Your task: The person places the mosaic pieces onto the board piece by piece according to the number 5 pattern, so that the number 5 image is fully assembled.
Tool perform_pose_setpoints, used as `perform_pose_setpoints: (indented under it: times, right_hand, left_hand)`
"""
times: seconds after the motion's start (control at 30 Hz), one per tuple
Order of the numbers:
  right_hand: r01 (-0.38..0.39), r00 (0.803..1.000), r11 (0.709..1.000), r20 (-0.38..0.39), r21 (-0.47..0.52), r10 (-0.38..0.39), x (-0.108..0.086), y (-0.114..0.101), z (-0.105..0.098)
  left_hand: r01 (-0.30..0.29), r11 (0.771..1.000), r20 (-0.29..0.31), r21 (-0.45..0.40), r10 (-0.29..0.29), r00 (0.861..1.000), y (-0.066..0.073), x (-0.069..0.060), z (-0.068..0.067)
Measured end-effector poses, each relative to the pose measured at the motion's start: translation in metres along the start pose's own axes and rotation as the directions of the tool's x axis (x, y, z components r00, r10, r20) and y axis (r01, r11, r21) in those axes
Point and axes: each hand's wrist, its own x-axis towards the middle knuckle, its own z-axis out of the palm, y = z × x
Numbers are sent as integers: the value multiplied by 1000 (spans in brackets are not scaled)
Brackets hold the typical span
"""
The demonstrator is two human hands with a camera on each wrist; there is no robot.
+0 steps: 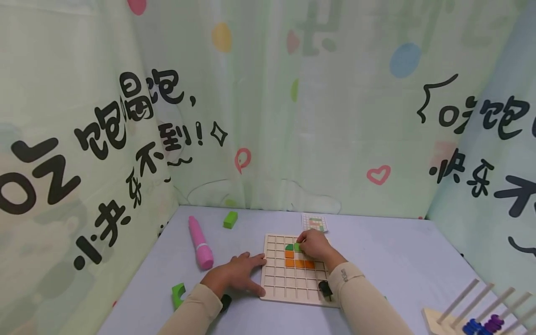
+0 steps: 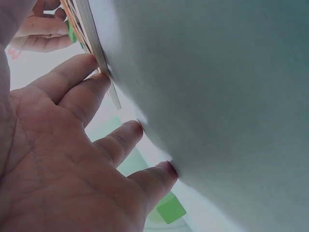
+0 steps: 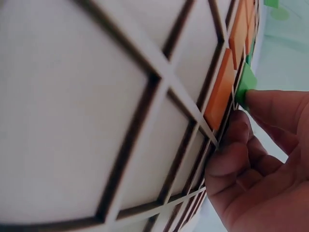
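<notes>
A wooden grid board (image 1: pixel 278 281) lies on the table in the head view, with several orange tiles (image 1: pixel 289 263) and a dark green rounded tile (image 1: pixel 289 247) in its cells. My right hand (image 1: pixel 316 244) pinches a light green tile (image 1: pixel 298 247) at the board's upper part, beside the dark green one. In the right wrist view, thumb and fingertips hold this green tile (image 3: pixel 245 84) close to the grid. My left hand (image 1: pixel 238 274) has its fingers spread, touching the board's left edge. The left wrist view shows those extended fingers (image 2: pixel 91 94) from the palm side.
A printed pattern card (image 1: pixel 315 222) lies behind the board. Left of it are a pink stick-like object (image 1: pixel 201 244), a green block (image 1: pixel 231 219) and a green arch block (image 1: pixel 177 295). At the front right stands a wooden peg rack (image 1: pixel 431 321) with blue and purple beads. Printed curtains surround the table.
</notes>
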Motion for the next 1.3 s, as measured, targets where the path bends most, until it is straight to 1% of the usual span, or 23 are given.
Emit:
perform_pose_setpoints:
  times: [0.1, 0.17, 0.23, 0.37, 0.47, 0.63, 0.8, 1.0, 1.17, 1.3]
  right_hand:
    - [7, 1000, 997, -2, -79, -7, 0, -2, 0]
    - [15, 1000, 993, 0, -114, -16, 0, -3, 0]
    - [25, 1000, 991, -1, -129, -26, 0, -2, -1]
    - [38, 999, 996, -2, -77, -38, -4, 2, -8]
    - [45, 999, 999, -2, -16, -45, -9, 7, -15]
    - [60, 998, 998, -12, 25, -59, -21, 17, -26]
    - [17, 1000, 1000, -21, 18, -17, -32, 32, -36]
    - [-76, 997, 997, -14, 7, 77, -39, 52, -44]
    - [-103, 994, 994, -29, -20, 102, -45, 69, -51]
    - [-140, 990, 989, -27, -38, 139, -50, 76, -55]
  left_hand:
    - [-6, 1000, 1, 4, 6, 1000, 1, -1, 0]
    - [-5, 1000, 3, 1, 5, 1000, 2, -2, -1]
    - [-4, 1000, 4, 1, 4, 1000, 3, -3, -1]
    - [2, 1000, 3, -3, -2, 1000, 4, -4, -3]
    - [5, 1000, 1, -7, -5, 1000, 4, -4, -3]
    - [-4, 1000, 2, -7, 4, 1000, 4, -4, -2]
    - [-15, 1000, 6, -7, 15, 1000, 3, -3, -1]
    - [-18, 1000, 4, -23, 18, 1000, 3, -3, -2]
    - [-20, 1000, 7, -22, 20, 1000, 5, -5, -2]
    - [-20, 1000, 8, -24, 20, 1000, 7, -6, -2]
